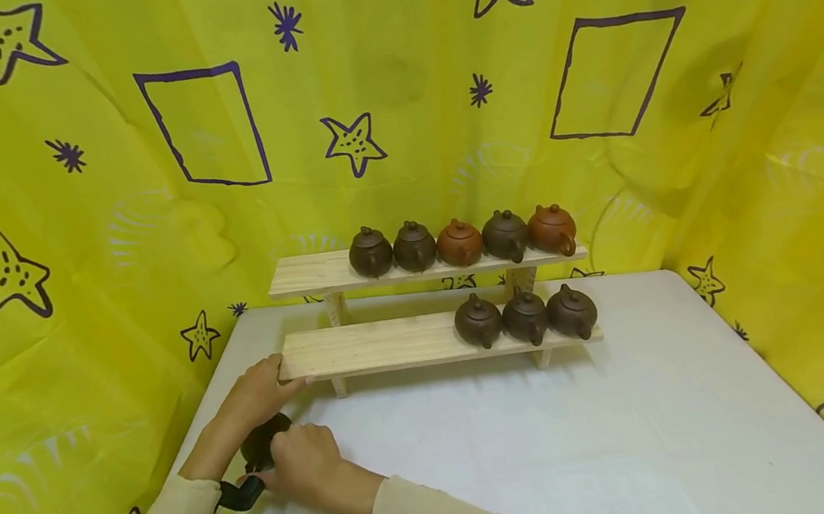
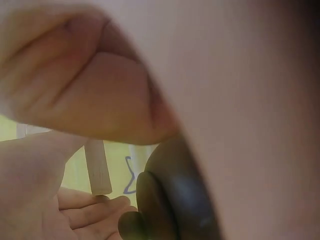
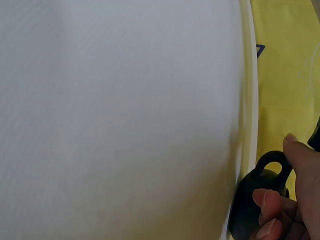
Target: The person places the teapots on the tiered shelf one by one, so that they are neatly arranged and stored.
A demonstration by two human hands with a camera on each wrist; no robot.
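A dark brown teapot [image 1: 257, 445] is in my right hand [image 1: 308, 462], low at the left side of the table. In the right wrist view, the fingers curl against the teapot [image 3: 246, 207] beside its looped handle, with the thumb near that loop. My left hand [image 1: 255, 395] grips the left front corner of a two-tier wooden shelf [image 1: 369, 347], its thumb along the front edge. The left forearm passes in front of the held teapot and hides part of it. In the left wrist view, the right hand [image 2: 85, 85] and the teapot's rounded side [image 2: 182, 190] fill the foreground.
On the upper tier stand several teapots, dark ones [image 1: 414, 248] and reddish ones [image 1: 460, 245]. Three dark teapots [image 1: 526, 317] stand at the right of the lower tier. White cloth covers the table [image 1: 552, 443]. Yellow patterned curtains [image 1: 391, 58] surround it.
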